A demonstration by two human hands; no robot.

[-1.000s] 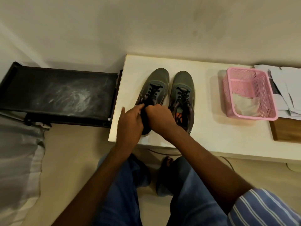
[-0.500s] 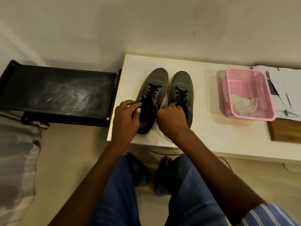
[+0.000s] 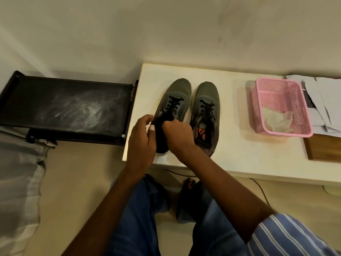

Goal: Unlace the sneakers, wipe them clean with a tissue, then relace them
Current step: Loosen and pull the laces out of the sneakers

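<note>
Two grey sneakers with black laces stand side by side on the white table [image 3: 230, 159], toes pointing away from me. My left hand [image 3: 141, 139] and my right hand [image 3: 180, 134] are both at the heel end of the left sneaker [image 3: 177, 97]. Their fingers are curled and pinch the black lace ends near its collar. The right sneaker [image 3: 207, 108] stands untouched, its orange insole showing. A crumpled white tissue [image 3: 276, 120] lies in the pink basket [image 3: 302, 115] to the right.
A black tray-like shelf [image 3: 64, 108] adjoins the table's left edge. Papers [image 3: 324, 100] and a wooden board [image 3: 324, 148] lie at the far right. A grey bed cover [image 3: 18, 172] is at the left, a cable [image 3: 258, 187] runs under the table, and my knees are below.
My hands drew apart half a second ago and have come back together over the left sneaker's collar, with the right hand now higher on the laces.
</note>
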